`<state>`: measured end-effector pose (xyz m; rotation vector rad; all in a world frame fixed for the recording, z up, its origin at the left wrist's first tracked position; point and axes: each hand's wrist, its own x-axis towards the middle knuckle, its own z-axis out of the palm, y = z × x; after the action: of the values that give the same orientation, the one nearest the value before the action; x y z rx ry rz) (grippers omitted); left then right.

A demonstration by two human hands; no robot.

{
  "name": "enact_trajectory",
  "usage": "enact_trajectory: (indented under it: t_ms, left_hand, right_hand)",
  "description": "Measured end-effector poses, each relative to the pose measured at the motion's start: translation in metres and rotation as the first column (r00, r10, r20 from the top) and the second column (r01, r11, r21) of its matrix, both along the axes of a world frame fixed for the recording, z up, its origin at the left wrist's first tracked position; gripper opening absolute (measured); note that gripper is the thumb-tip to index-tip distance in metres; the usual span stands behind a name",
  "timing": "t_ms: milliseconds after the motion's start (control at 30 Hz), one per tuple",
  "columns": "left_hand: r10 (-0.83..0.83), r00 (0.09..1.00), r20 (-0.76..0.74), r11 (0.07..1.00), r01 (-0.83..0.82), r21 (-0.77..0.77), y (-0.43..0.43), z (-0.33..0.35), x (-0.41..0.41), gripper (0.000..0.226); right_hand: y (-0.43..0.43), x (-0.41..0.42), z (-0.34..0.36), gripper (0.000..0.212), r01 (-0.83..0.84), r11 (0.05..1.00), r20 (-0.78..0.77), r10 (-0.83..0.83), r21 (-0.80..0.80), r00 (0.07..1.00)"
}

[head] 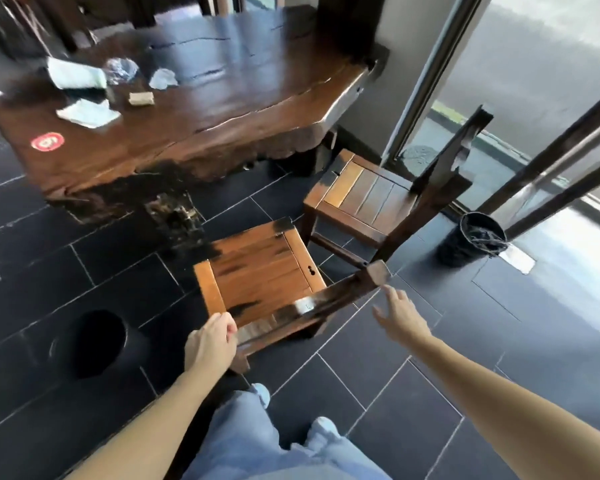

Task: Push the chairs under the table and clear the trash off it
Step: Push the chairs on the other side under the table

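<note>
Two hands flank the near brown slatted wooden chair: left hand grips its dark backrest rail, right hand, fingers spread and empty, hovers near the rail's right post, dark slab wooden table lying beyond.

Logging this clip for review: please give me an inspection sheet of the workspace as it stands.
Surface: dark brown wooden slab table, glossy, bearing a red round sticker.
Job's things: near wooden slatted chair and far wooden chair, both out from the table.
Clutter: crumpled white tissues, clear plastic wrap, small tan block.
Grippers: left hand holding near chair's backrest; right hand open, just off it.
Cables: nothing seen.
Surroundings: black lined bin, round black bin, dark floor tiles.
</note>
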<state>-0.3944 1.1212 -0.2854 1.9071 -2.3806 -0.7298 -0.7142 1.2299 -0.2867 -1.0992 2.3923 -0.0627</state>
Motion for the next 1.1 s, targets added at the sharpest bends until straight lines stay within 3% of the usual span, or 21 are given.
enact_trajectory:
  t_ms: [133,200,300,400,467,667,1100]
  left_hand:
    - [0.017,0.977,0.213,0.997,-0.034,0.074,-0.01,0.004,-0.028,0.01]
    - [0.036,0.965,0.259,0.997,-0.053,0.059,-0.006,0.003,-0.035,0.01]
    - [0.148,0.982,0.115,0.985,-0.136,-0.102,0.004,-0.003,-0.023,0.011]
    - [0.066,0.995,0.072,0.978,-0.05,-0.2,0.008,-0.01,-0.013,0.021]
    - [0.039,0.989,0.141,0.982,-0.012,-0.189,0.004,-0.014,-0.014,0.026]
    - [0.005,0.991,0.135,0.982,0.021,-0.188,-0.02,-0.022,-0.023,0.026]
    - [0.006,0.987,0.16,0.98,0.026,-0.196,-0.146,-0.027,-0.029,0.027]
  right_hand:
    - [-0.028,-0.016,0.007,0.045,-0.013,0.969,-0.004,0.012,-0.246,1.0]
    - [-0.042,-0.021,0.008,0.048,-0.129,0.951,-0.038,0.124,-0.28,0.992]
    - [-0.072,-0.018,0.0,0.052,-0.386,0.92,-0.083,0.38,-0.075,0.921]
    - [-0.091,-0.015,-0.013,0.041,-0.473,0.878,-0.132,0.48,0.079,0.868]
    - [-0.092,-0.017,-0.022,0.032,-0.461,0.885,-0.209,0.463,0.059,0.861]
    - [-0.11,-0.029,-0.028,0.051,-0.512,0.856,-0.264,0.511,0.07,0.818]
    - [-0.223,-0.04,-0.022,0.049,-0.533,0.84,-0.198,0.542,0.099,0.817]
